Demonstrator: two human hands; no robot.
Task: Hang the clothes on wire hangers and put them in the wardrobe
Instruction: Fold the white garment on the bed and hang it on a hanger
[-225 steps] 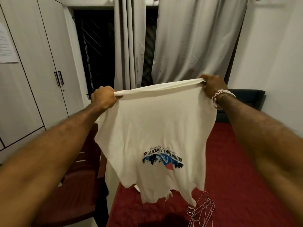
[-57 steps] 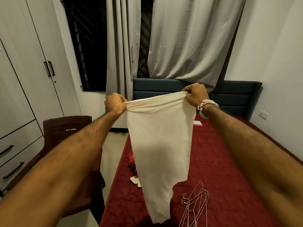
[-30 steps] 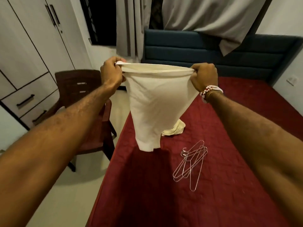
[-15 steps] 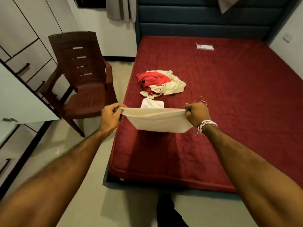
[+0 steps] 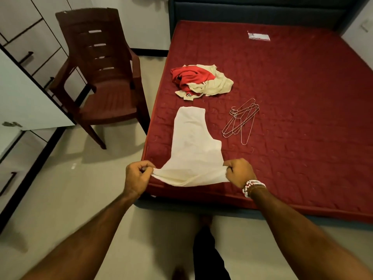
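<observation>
Two bare hands at the near edge of the bed (image 5: 302, 122), one cream garment (image 5: 193, 142) stretched between them. Far left: pale wardrobe (image 5: 24, 45) with dark-handled drawers, a white door (image 5: 26, 98) swung open in front of it. Next, brown plastic chair (image 5: 105, 77) on the pale floor (image 5: 80, 188), just beside the bed's left side. Then left hand (image 5: 137, 178), fingers curled tight, thumb and fingertips pinching the garment's near left corner. Cream garment laid flat on the red bed cover near the front-left corner, narrow end pointing toward the headboard (image 5: 242, 9), wide near hem lifted slightly and pulled taut over the bed's edge. Beyond the narrow end, crumpled pile of red and cream clothes (image 5: 201, 81), close to it yet apart. After that, right hand (image 5: 239, 171), beaded bracelets (image 5: 252, 186) at the wrist, fingers folded in and clamped on the garment's near right corner. Further right, bunch of wire hangers (image 5: 242, 120) lying flat on the bed, near the garment but not touching. Far back by the dark blue headboard, small flat packet (image 5: 258, 35), well apart from everything else.
</observation>
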